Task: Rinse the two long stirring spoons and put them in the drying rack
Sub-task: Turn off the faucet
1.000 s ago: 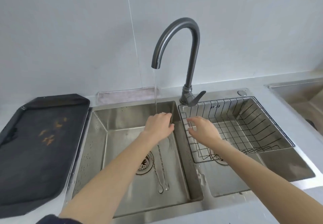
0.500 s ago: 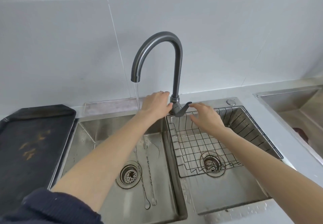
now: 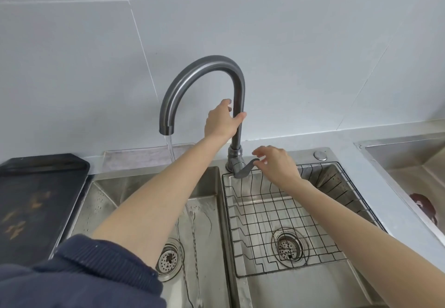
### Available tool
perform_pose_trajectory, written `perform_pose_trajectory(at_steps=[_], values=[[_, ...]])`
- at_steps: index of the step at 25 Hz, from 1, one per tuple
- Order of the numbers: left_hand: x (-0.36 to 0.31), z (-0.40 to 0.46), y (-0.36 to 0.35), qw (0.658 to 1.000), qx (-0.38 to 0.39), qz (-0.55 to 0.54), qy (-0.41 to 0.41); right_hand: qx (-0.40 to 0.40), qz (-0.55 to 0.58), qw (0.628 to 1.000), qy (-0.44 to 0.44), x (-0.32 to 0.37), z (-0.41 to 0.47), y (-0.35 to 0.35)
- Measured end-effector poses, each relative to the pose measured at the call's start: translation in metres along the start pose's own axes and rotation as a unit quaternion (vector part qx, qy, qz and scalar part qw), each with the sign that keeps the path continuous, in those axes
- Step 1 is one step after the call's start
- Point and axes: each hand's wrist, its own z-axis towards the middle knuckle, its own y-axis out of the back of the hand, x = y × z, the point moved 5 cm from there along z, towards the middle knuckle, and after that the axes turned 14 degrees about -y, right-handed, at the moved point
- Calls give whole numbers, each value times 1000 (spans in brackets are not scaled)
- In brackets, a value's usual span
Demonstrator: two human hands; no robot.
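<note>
The two long stirring spoons (image 3: 192,247) lie side by side on the floor of the left sink basin (image 3: 207,235), handles running toward you, just right of its drain strainer (image 3: 168,259) and partly hidden by your left forearm. Water (image 3: 169,147) pours from the spout of the gooseneck faucet (image 3: 202,67) into that basin. Your left hand (image 3: 221,122) is wrapped around the faucet's upright neck. Your right hand (image 3: 277,163) hangs loosely open, fingertips at the tip of the faucet lever (image 3: 244,169). The wire drying rack (image 3: 277,216) sits in the right basin (image 3: 301,288). A dark tray (image 3: 36,199) rests left of the sink.
</note>
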Motion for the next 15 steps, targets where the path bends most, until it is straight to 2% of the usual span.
perform_pose_trajectory(at_steps=[6, 15], values=[[-2, 10, -3, 998, -63, -21, 2, -6, 24, 1000, -7, -4, 12, -1], [2, 13, -2, 998, -65, -1, -23, -9, 36, 999, 14, -3, 21, 0]])
